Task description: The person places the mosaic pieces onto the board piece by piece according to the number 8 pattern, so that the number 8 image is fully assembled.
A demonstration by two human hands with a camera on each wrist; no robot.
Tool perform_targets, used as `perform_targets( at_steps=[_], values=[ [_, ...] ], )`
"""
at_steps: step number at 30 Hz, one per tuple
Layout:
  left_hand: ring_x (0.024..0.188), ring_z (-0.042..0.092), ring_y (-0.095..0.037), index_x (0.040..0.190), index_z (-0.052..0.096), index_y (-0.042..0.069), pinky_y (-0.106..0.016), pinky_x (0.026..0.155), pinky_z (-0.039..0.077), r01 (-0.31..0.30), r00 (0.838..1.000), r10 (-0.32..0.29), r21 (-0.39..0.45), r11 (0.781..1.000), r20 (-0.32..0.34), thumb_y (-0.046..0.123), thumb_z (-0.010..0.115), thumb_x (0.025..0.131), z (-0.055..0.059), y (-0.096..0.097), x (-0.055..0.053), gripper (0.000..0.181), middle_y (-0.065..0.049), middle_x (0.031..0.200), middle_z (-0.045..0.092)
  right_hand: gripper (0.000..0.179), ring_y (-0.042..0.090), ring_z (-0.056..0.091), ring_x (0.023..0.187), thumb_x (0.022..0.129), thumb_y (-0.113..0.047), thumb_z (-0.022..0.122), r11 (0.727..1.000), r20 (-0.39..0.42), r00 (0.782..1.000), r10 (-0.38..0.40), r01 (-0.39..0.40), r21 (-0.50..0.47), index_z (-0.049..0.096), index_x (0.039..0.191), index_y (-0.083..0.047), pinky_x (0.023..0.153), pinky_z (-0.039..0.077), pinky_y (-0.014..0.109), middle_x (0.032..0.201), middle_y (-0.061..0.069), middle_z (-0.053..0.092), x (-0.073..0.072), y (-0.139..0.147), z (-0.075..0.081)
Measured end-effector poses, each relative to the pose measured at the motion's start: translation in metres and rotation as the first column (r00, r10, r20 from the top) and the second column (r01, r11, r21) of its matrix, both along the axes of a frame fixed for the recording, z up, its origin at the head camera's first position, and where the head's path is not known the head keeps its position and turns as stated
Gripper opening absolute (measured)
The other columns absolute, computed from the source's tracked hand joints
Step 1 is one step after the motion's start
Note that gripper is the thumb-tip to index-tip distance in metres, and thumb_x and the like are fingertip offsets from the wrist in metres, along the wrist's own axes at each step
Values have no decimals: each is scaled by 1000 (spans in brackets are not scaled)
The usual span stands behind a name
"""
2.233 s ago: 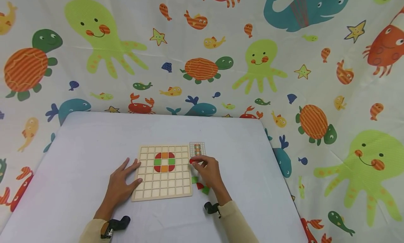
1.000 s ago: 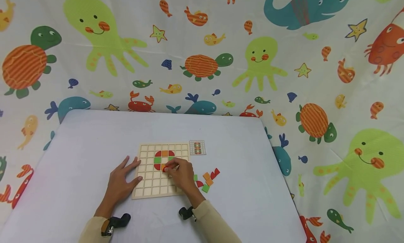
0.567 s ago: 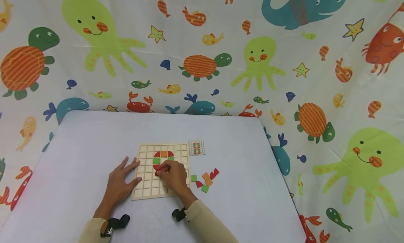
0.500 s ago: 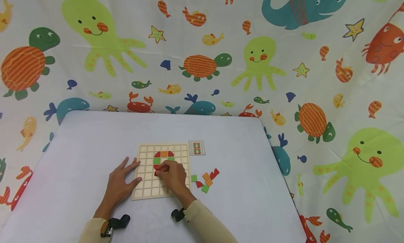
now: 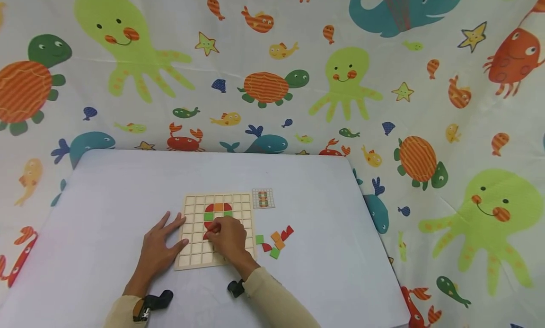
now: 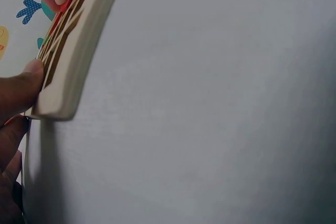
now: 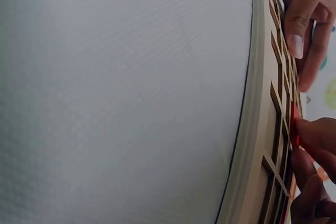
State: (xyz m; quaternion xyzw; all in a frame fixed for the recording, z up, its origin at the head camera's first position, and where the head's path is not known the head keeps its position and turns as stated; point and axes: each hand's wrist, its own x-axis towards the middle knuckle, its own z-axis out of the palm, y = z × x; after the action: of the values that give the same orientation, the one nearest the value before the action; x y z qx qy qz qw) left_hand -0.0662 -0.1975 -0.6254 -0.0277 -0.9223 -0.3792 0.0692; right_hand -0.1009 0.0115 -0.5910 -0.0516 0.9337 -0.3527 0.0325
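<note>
Far left: black wrist device at the cuff of a beige sleeve. Left hand: fingers and thumb spread, tips touching the left edge of the wooden grid board, which lies flat on the white table cover. Red piece: on the board, left of its middle, just below the partly covered lower red tile; cannot tell whether it sits fully in its cell. Right hand: thumb and fingertips pinching the red piece, palm over the board. Above this hand, visible placed tiles: orange square between two red rounded corners, a green square below each corner. Beside the board's upper right corner: pattern card, printed grid. Right of the board, on the cover: loose pieces, comprising two green squares, two orange squares, three red quarter-rounds.
</note>
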Motion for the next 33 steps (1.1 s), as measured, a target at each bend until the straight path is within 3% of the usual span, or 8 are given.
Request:
perform_targets(
  at_steps=[8,33],
  values=[
    [154,35,-53,148,62,9,-83,112,27,-3,1000,3,-1,1000,8,24,83,89,-1,-1,1,65,-23,159,52,6,-5,60,78,87,-30,89,999,20,1000,-7,6,42,84,87,-28,66,42,21,74,-22,70,3,-2,2],
    [155,33,-54,149,60,8,-83,113,25,1,1000,-1,-18,1000,30,25,82,91,0,0,-1,65,-25,162,48,13,-6,54,64,85,-29,91,998,18,999,-26,27,-54,78,82,-26,60,41,20,67,-20,65,-2,3,1]
  ],
)
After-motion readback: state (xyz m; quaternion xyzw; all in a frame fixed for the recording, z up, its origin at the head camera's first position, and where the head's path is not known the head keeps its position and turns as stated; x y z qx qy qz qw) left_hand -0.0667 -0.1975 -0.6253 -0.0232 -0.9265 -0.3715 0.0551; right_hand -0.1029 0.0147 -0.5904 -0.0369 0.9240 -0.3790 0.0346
